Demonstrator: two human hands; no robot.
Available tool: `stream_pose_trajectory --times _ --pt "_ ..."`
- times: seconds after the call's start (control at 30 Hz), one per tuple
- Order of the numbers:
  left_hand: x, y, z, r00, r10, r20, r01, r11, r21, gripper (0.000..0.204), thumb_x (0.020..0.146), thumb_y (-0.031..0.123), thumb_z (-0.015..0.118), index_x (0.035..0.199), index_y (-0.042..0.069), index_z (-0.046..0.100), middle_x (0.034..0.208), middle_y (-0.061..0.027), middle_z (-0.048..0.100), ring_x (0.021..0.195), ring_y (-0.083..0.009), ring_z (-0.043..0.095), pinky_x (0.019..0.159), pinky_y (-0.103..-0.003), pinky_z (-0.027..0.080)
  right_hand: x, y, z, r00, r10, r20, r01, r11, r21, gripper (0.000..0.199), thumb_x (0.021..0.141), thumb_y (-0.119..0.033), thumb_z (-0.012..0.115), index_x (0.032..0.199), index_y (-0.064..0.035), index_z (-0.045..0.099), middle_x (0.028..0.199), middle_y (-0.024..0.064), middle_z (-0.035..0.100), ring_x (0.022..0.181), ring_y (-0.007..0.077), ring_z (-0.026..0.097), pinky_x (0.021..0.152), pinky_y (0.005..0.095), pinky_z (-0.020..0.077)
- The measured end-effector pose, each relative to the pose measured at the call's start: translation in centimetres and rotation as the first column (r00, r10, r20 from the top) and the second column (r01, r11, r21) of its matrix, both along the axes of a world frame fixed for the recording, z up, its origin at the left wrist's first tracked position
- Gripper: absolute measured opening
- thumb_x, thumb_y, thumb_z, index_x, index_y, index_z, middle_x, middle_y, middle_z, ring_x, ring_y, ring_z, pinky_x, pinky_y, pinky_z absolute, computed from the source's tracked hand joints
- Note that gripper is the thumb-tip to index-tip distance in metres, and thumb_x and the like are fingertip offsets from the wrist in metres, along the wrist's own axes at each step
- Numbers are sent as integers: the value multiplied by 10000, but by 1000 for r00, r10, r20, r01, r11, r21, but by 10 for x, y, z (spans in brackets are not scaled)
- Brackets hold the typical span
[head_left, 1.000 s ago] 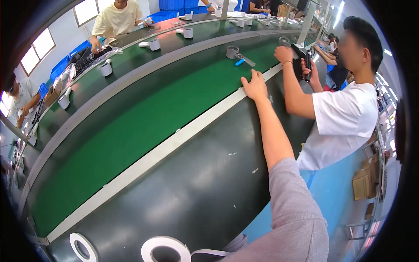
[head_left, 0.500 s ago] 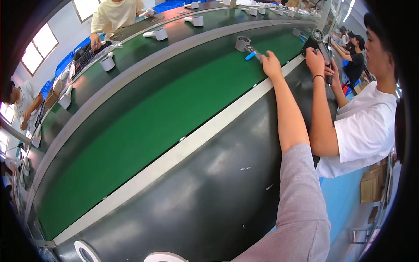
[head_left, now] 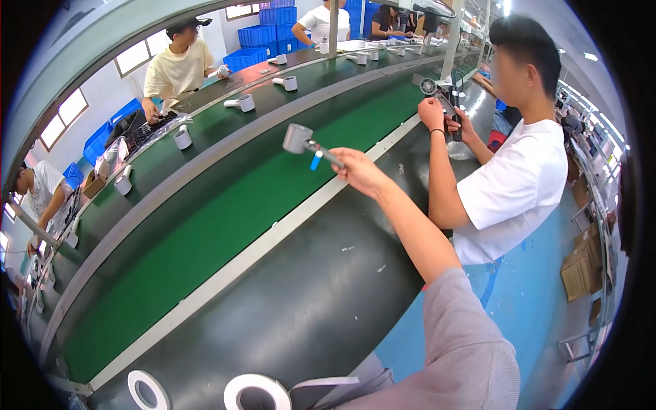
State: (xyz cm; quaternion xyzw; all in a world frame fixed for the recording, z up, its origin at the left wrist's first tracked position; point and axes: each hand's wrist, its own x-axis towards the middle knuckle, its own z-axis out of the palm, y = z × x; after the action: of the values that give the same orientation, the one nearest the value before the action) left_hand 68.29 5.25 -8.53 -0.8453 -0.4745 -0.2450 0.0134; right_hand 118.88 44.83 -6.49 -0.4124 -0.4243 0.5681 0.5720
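My right hand (head_left: 359, 171) is closed round the handle end of a grey handheld device (head_left: 298, 139) with a short, cylinder-shaped head. A small bright blue piece (head_left: 316, 160) hangs from its slim handle. The device is lifted over the green conveyor belt (head_left: 225, 253), its head pointing to the left. My left hand is out of view.
A white-shirted co-worker (head_left: 516, 178) stands close on my right, handling a similar device (head_left: 429, 87). Two tape rolls (head_left: 278, 394) lie at the near edge of the dark worktop (head_left: 294, 301). White devices (head_left: 244, 103) line the far track, with other workers beyond.
My right hand has come left and nearer, lifting the device off the belt. The view has shifted, bringing more of the far side and the tape rolls into sight.
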Motion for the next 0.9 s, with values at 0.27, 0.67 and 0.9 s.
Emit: stream_pose_trajectory --times 0.27,0.67,0.9 --pt "-31 -7 -3 996 64 55 -73 981 178 380 715 353 711 913 38 634 885 -112 592 799 -309 552 887 -490 364 -125 -156 3 988 113 105 -112 994 -15 278 1012 -77 474 1285 -125 491 834 22 523 739 101 465 674 260 379" --pt "-27 6 -1 981 72 182 -77 997 22 386 674 293 821 926 79 622 1020 -55 636 944 -246 606 883 -434 298 -174 -236 -23 738 23 674 -96 993 72 142 1043 -87 519 1137 -23 603 840 13 590 790 90 521 729 251 431" --pt "-22 2 -1 981 118 156 -117 993 -14 423 689 243 846 995 64 615 1048 -61 641 972 -253 593 886 -442 301 -203 -267 -8 491 -395 776 -128 849 513 324 954 -46 592 1275 -3 606 1130 136 598 739 156 530 709 270 444"
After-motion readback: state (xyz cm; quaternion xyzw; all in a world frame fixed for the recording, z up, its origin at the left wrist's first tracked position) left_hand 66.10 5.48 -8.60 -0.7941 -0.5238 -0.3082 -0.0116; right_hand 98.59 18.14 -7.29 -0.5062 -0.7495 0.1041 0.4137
